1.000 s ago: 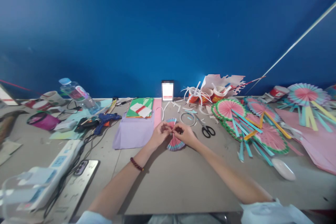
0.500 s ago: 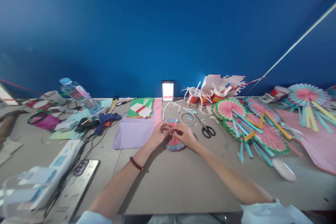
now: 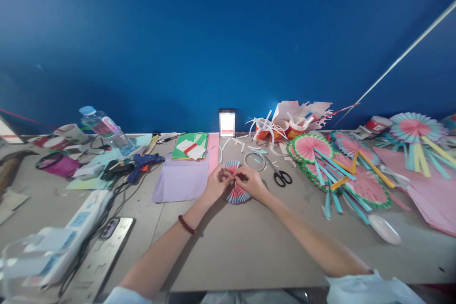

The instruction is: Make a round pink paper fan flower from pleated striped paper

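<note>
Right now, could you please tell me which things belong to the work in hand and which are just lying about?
Apparently belonging: pleated paper, held at its middle by the left hand and right hand; perhaps the scissors.

Apparently lying about: bottle; silver phone; white oval object.

1. Left wrist shifts a touch; I see its beaded bracelet (image 3: 187, 224) slightly farther right and nearer the person.
2. Right hand (image 3: 252, 183): fingertips adjust slightly at the pleated paper fan's (image 3: 238, 195) middle.
</note>
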`<act>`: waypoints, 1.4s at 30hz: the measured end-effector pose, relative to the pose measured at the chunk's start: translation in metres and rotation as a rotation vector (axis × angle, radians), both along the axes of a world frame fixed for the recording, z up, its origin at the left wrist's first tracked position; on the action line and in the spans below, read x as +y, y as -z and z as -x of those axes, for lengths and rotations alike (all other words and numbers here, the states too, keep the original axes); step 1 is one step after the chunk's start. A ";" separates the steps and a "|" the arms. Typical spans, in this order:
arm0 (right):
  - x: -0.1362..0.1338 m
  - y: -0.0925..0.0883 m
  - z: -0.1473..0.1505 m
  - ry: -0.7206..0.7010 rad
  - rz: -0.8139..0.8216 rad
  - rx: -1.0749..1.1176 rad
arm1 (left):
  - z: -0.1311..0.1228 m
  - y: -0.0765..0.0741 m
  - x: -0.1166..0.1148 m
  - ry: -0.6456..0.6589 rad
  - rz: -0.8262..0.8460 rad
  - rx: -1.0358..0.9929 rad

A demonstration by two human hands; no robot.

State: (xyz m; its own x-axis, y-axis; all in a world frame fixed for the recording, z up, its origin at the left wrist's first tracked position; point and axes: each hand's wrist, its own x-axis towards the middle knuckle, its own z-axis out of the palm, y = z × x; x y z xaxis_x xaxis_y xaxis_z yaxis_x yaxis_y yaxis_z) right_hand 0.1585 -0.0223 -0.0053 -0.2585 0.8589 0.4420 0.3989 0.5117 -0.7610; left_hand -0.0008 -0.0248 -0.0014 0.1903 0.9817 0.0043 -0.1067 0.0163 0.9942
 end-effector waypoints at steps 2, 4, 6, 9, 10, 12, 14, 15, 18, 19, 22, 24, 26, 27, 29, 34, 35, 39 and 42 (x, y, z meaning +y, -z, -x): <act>0.000 0.000 0.000 0.000 0.017 -0.006 | -0.001 -0.002 -0.002 -0.041 -0.021 0.064; 0.000 0.000 0.000 -0.003 0.027 -0.008 | -0.001 -0.003 -0.003 -0.073 -0.035 0.100; 0.000 -0.002 0.000 -0.013 0.032 -0.010 | 0.000 -0.003 -0.004 -0.091 -0.049 0.125; 0.000 -0.005 0.000 -0.040 0.058 0.017 | 0.000 -0.002 -0.004 -0.081 -0.060 0.159; 0.000 -0.006 0.000 -0.049 0.078 0.035 | 0.000 -0.002 -0.004 -0.078 -0.061 0.164; 0.001 -0.008 -0.001 -0.067 0.117 0.066 | 0.000 -0.002 -0.004 -0.076 -0.065 0.164; 0.001 -0.009 -0.002 -0.083 0.140 0.075 | 0.000 -0.002 -0.005 -0.069 -0.070 0.160; 0.001 -0.010 -0.003 -0.095 0.151 0.074 | 0.000 -0.003 -0.005 -0.063 -0.075 0.160; 0.002 -0.010 -0.007 -0.140 0.202 0.070 | 0.001 -0.003 -0.005 -0.056 -0.094 0.163; 0.002 -0.010 -0.008 -0.155 0.220 0.067 | 0.001 -0.003 -0.005 -0.059 -0.098 0.165; 0.002 -0.009 -0.009 -0.174 0.244 0.058 | 0.001 -0.003 -0.004 -0.053 -0.086 0.169; 0.003 -0.009 -0.009 -0.172 0.246 0.055 | 0.001 -0.002 -0.003 -0.041 -0.075 0.170; 0.003 -0.008 -0.008 -0.157 0.237 0.053 | 0.000 -0.001 -0.003 -0.041 -0.076 0.171; 0.003 -0.008 -0.008 -0.145 0.230 0.050 | 0.000 -0.001 -0.003 -0.043 -0.080 0.172; 0.003 -0.008 -0.008 -0.126 0.212 0.044 | 0.000 -0.002 -0.003 -0.051 -0.090 0.176; 0.005 -0.009 -0.008 -0.119 0.140 0.025 | 0.000 0.001 -0.002 -0.082 -0.062 0.176; 0.005 -0.009 -0.009 -0.116 0.131 0.025 | 0.000 0.001 -0.002 -0.089 -0.057 0.172; 0.007 -0.011 -0.010 -0.069 0.104 0.030 | 0.000 -0.001 -0.004 -0.091 -0.064 0.166; 0.009 -0.013 -0.012 -0.014 0.063 0.003 | 0.001 -0.004 -0.005 -0.075 -0.108 0.196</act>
